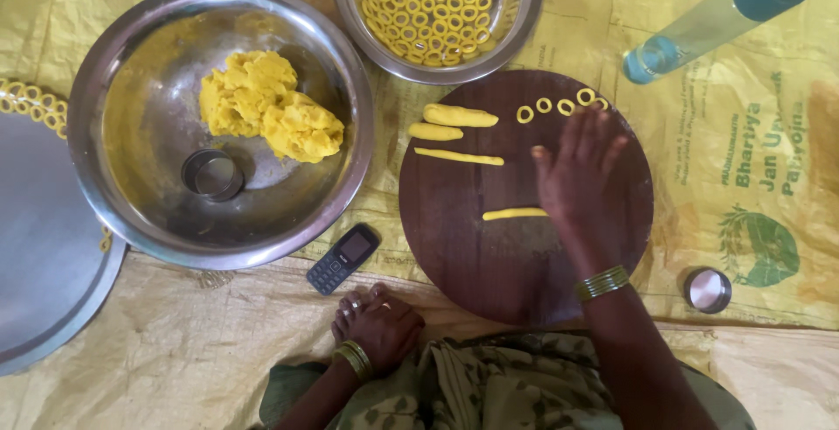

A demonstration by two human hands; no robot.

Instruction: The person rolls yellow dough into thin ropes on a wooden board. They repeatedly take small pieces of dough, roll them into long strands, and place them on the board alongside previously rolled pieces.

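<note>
The right hand (581, 181) lies flat, palm down and fingers spread, on the right half of the round dark wooden board (489, 264), and it covers the far end of a thin yellow dough strip (514, 214), so only the strip's left part shows, sticking out from under the palm toward the board's middle; the hand presses on it rather than closing around it, and how long the strip runs beneath cannot be told. The strip looks smooth, even and pencil-thin. Toward the board's upper left edge lie three more dough pieces (456, 135), two stubby and one rolled long and thin, and along the top edge sits a short row of small dough rings (559, 105), the last ring partly hidden by the fingertips. The left hand (377, 323) rests loosely curled on the yellow sheet (175, 351) near the board's lower left edge, holding nothing, just beside a small dark phone (343, 259). A large steel bowl (114, 133) holding a lump of yellow dough (266, 107) stands left of the board.
</note>
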